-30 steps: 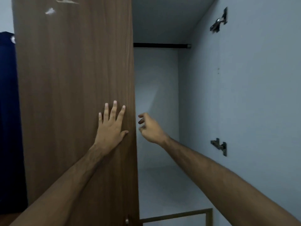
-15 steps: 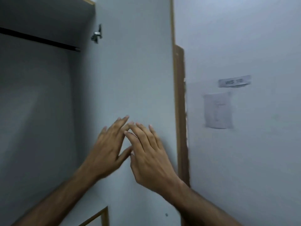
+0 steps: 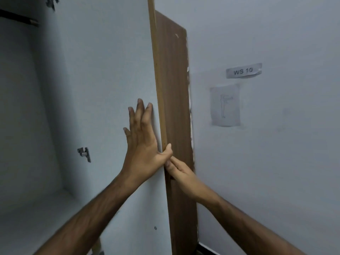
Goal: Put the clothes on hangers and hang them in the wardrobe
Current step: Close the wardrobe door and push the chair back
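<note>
- The wardrobe [image 3: 95, 70] stood open at the left, pale inside, with a dark rail [image 3: 18, 19] at the top.
- Its brown door [image 3: 174, 89] stood beside the wall [image 3: 276, 162].
- The left hand [image 3: 141, 144] lay flat on the door's pale side, fingers straight, thumb hooked over the edge.
- The right hand [image 3: 182, 173] pinched the door edge just below.
</note>
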Demonstrator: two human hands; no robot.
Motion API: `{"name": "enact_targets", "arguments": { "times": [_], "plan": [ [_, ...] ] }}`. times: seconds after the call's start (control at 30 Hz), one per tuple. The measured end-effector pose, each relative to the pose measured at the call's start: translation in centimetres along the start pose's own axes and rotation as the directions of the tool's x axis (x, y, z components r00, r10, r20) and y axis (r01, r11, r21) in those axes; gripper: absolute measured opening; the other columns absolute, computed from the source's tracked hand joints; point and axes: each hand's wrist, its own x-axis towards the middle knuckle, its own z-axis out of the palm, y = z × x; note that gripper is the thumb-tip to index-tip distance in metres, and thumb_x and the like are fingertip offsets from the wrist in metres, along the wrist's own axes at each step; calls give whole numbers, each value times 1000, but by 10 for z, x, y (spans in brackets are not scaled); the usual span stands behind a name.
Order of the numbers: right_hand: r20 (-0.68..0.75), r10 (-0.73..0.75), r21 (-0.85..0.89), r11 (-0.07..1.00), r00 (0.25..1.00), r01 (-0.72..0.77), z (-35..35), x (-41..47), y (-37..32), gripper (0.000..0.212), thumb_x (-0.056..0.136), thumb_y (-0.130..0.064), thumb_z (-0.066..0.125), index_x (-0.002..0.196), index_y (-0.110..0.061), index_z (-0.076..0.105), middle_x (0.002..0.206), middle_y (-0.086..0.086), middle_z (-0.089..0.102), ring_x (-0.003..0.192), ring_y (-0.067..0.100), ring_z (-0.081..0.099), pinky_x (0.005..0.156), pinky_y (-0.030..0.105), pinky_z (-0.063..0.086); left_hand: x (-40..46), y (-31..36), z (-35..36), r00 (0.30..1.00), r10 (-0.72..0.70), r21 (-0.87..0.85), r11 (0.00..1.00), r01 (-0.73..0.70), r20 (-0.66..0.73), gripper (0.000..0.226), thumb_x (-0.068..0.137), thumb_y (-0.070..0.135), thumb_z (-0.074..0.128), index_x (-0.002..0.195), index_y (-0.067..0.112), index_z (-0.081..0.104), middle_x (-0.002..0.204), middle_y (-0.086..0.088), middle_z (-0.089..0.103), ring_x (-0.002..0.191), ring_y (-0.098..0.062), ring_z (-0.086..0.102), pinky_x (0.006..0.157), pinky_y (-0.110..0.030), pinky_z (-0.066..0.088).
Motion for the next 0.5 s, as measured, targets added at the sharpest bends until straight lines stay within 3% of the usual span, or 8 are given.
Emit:
{"name": "enact_targets", "arguments": {
  "times": [0.13, 0.23, 0.33, 0.4, 0.5],
  "plan": [
    [161, 47, 147, 987, 986, -71, 8, 7, 10, 76, 89, -75, 47, 150, -29, 45, 147, -4, 56, 137, 15, 52, 117, 51, 38, -4, -4, -10, 999, 31, -29, 999, -32, -39, 116, 74, 33, 84, 159, 15, 7, 168, -5, -4, 155, -24, -4, 118, -64, 23],
    [230, -5, 215, 975, 973, -45, 18, 12, 17, 91, 82, -75, 59, 153, -24, 40, 148, -1, 56, 137, 17, 52, 114, 42, 43, -11, -7, -29, 996, 73, -36, 997, -74, -44, 111, 75, 31, 84, 157, 4, 14, 167, -14, 3, 155, -28, 4, 122, -53, 23],
    [359, -41, 296, 952, 932, -73, 34, 16, 25, 86, 73, -74, 70, 148, -42, 43, 148, -9, 55, 138, 14, 51, 105, 32, 48, -20, -10, -54, 995, 87, -44, 995, -90, -50, 109, 73, 27, 84, 153, 0, 16, 165, -19, 8, 154, -27, 9, 124, -32, 19],
    [466, -96, 296, 954, 879, -53, 48, 18, 30, 78, 72, -73, 73, 142, -59, 42, 153, -17, 46, 143, 10, 43, 109, 28, 45, -29, -14, -72, 997, 74, -67, 995, -77, -36, 108, 74, 31, 81, 153, 7, 11, 165, -18, 6, 154, -23, 9, 124, -40, 23],
    [548, -179, 255, 966, 817, 41, 74, 23, 35, 93, 66, -76, 75, 144, -70, 23, 161, -25, 22, 150, 1, 25, 117, 21, 32, -41, -27, -99, 997, 73, -111, 991, -72, 0, 108, 75, 34, 76, 153, 13, 5, 165, -18, 1, 154, -26, 8, 115, -59, 34]
  ]
}}
